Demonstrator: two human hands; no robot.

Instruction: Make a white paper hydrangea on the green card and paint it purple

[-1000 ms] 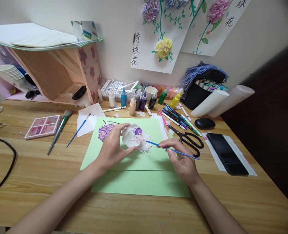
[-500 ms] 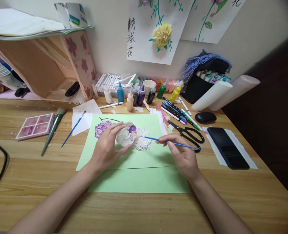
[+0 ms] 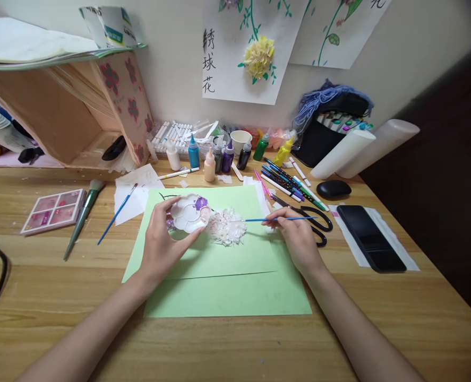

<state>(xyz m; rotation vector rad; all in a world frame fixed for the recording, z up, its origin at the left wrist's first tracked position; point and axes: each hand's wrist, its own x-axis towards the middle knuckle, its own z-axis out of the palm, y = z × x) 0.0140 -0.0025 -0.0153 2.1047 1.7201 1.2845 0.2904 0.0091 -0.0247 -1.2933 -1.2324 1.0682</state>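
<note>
My left hand (image 3: pixel 162 236) grips a white flower-shaped paint palette (image 3: pixel 185 213) by its rim, tilted above the green paper (image 3: pixel 219 294). Purple and pale pink paint lie in two of its wells. In my right hand (image 3: pixel 293 233) is a thin blue paintbrush (image 3: pixel 255 219), held between thumb and fingers. Its tip is by the right edge of a round cluster of white paper bits (image 3: pixel 228 227), tinged pink on its left; I cannot tell if they touch. A purple paper cluster (image 3: pixel 170 225) is mostly hidden behind the palette and my left hand.
Black-handled scissors (image 3: pixel 318 223) and several pens (image 3: pixel 287 180) lie right of the paper, with a phone (image 3: pixel 370 239) beyond. Paint bottles (image 3: pixel 227 156) line the back. To the left are a second blue brush (image 3: pixel 118 213), a green-handled brush (image 3: pixel 78 225) and a pink palette case (image 3: pixel 54 211).
My left hand has moved the palette left, uncovering more of the white cluster and covering more of the purple one. The brush has shifted slightly and lies flatter. The camera view has shifted slightly.
</note>
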